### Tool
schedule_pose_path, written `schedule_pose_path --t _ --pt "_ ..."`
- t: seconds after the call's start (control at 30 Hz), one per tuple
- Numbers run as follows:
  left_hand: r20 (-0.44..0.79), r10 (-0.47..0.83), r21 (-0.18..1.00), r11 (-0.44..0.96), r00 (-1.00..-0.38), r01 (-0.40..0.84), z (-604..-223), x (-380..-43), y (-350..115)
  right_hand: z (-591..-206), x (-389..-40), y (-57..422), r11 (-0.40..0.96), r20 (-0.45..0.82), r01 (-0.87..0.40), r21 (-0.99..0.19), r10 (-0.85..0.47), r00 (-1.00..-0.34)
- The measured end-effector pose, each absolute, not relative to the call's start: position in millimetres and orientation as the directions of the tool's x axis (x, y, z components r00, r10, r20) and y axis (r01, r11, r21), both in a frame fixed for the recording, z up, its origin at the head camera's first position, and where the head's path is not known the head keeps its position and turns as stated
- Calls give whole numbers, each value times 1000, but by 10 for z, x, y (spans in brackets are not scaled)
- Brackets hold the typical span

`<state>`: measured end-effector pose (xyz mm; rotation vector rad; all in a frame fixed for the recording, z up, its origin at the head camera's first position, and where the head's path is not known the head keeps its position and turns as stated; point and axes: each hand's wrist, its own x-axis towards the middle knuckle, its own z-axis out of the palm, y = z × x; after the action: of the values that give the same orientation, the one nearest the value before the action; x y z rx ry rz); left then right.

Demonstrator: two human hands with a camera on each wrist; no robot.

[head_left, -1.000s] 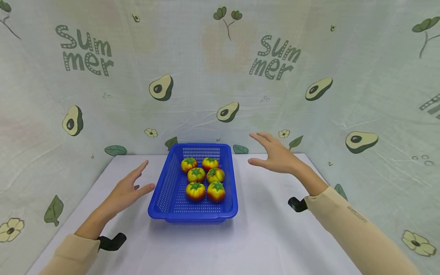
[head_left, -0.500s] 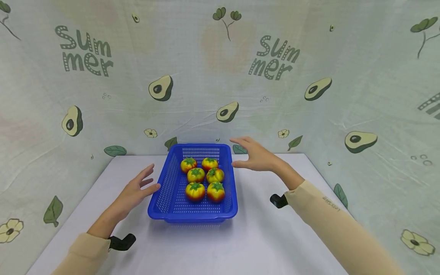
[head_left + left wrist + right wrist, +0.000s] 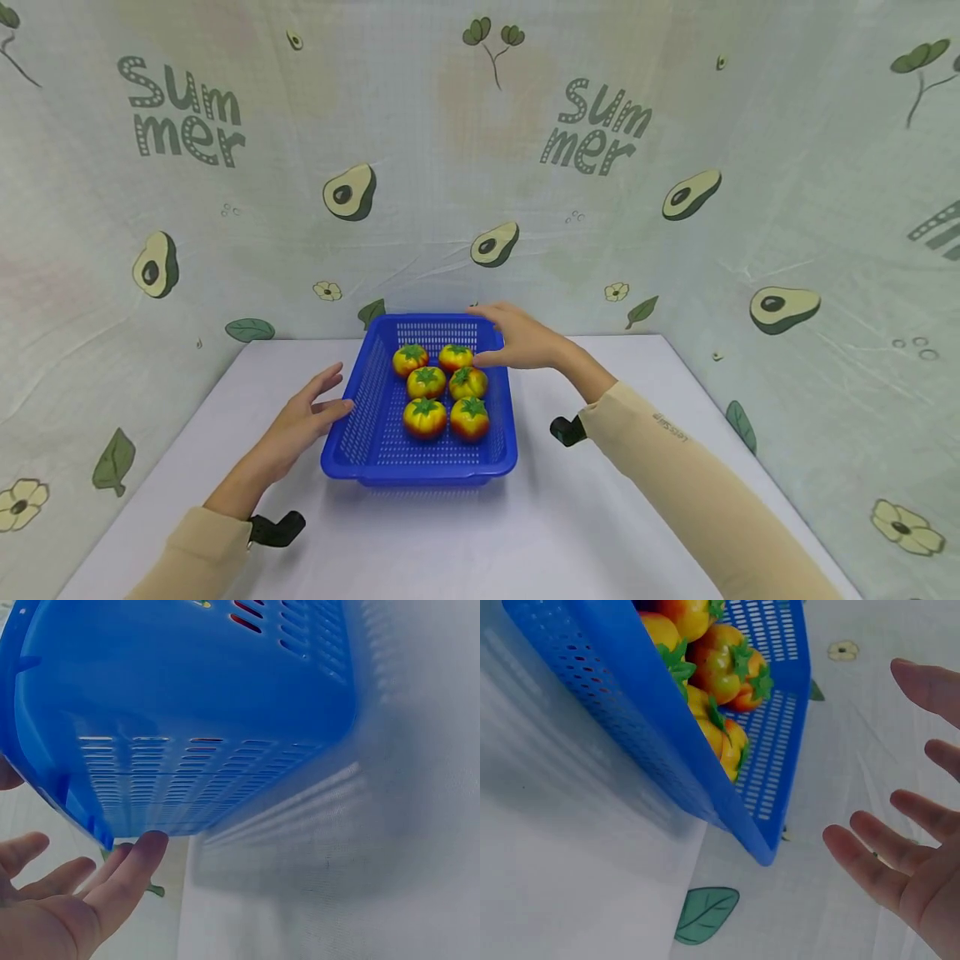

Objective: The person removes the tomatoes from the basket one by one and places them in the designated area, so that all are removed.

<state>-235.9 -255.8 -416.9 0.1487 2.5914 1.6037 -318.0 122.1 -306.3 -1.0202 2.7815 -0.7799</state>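
Note:
A blue perforated plastic basket [image 3: 420, 472] stands on the table, holding several yellow-and-red tomatoes [image 3: 424, 419] with green leafy tops. My left hand [image 3: 296, 425] is at the basket's left rim, thumb tip overlapping the rim in the head view. In the left wrist view, the left hand's fingers [image 3: 131, 877] are loosely spread along the outside of the basket wall [image 3: 187, 705]. Over the basket's far right corner hovers my right hand [image 3: 525, 337], its thumb apart from its fingers. The right wrist view shows the right hand [image 3: 930, 862] with nothing in it.
A white-covered table [image 3: 427, 550] lies under the basket. Behind and at both sides hangs a pale cloth [image 3: 420, 117] printed with avocados, leaves and lettering. Black wrist-camera mounts [image 3: 277, 529] stick out from both beige sleeves [image 3: 675, 475].
My right hand has moved left, from beside the basket to over its far right corner. My left hand has shifted right and slightly forward to the left rim. The basket and tomatoes have stayed put.

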Motion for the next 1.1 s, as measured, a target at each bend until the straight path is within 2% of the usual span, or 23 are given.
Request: schedule_pose_path --t 0.4,0.87,1.1 --pt "-53 147 914 405 -988 11 -4215 -2381 -2551 -3150 -3258 973 638 34 -586 -499 -662 -749" --pt "-90 153 917 398 -984 -22 -4264 -2397 -2566 -3262 -3307 790 647 -36 -524 -554 -647 -762" --pt "-94 159 926 377 -983 -28 -4281 -2393 -2569 -3265 -3320 687 637 -43 -549 -541 -673 -739"
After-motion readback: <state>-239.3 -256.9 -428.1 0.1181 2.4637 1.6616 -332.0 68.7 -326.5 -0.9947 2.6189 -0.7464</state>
